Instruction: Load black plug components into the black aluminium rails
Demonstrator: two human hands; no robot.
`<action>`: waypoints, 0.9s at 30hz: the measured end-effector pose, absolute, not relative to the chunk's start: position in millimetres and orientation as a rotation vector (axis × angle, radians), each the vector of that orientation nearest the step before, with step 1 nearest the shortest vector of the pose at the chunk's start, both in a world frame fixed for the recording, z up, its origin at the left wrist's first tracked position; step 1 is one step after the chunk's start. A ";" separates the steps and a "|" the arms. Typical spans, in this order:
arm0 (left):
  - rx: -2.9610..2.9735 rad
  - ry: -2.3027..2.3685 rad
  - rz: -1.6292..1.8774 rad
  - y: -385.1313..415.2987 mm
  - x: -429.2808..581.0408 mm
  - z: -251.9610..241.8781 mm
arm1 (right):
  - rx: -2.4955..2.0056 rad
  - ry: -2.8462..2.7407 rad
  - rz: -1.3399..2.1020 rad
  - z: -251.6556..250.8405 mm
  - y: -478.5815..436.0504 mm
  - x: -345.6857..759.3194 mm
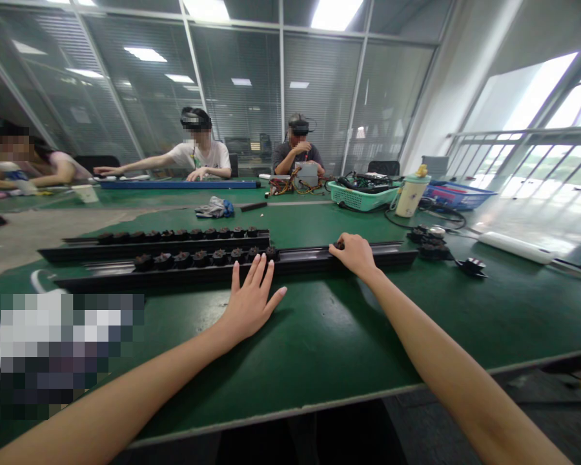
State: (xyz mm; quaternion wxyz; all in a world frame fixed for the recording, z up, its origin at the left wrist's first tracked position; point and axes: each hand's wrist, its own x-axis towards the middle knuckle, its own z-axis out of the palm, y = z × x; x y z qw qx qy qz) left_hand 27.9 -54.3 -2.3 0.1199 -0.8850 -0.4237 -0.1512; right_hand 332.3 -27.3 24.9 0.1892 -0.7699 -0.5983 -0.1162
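A long black rail (305, 261) lies across the green table in front of me, with a row of small round black parts (201, 258) standing in its channel on the left half. My left hand (252, 300) is spread, its fingertips at the front edge of the rail near the right end of that row. Further right, my right hand (356, 255) has its fingers closed on a small black part (339, 245) at the channel; the hand covers most of it. Behind runs a second black rail (174, 245) with a similar row of parts.
Loose black parts (430, 244) lie right of the rail. Beyond are a green basket (363, 197) of cables, a cream tumbler (411, 197), a blue basket (458, 195) and a crumpled cloth (214, 208). Several people sit across the table; one reaches over a blue rail (179, 185).
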 end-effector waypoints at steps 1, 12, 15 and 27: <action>-2.585 -1.241 -0.440 -54.3 28.0 -2.2 | -2.164 -1.681 -0.331 24.8 -27.3 332.6; -2.570 -1.230 -0.435 -53.2 27.6 -4.6 | -2.184 -1.666 -0.374 24.1 -27.8 334.5; -2.557 -1.219 -0.430 -52.7 27.2 -6.0 | -2.192 -1.665 -0.368 24.3 -28.0 334.7; -2.547 -1.209 -0.442 -52.9 27.5 -6.2 | -2.196 -1.652 -0.358 25.1 -29.3 334.7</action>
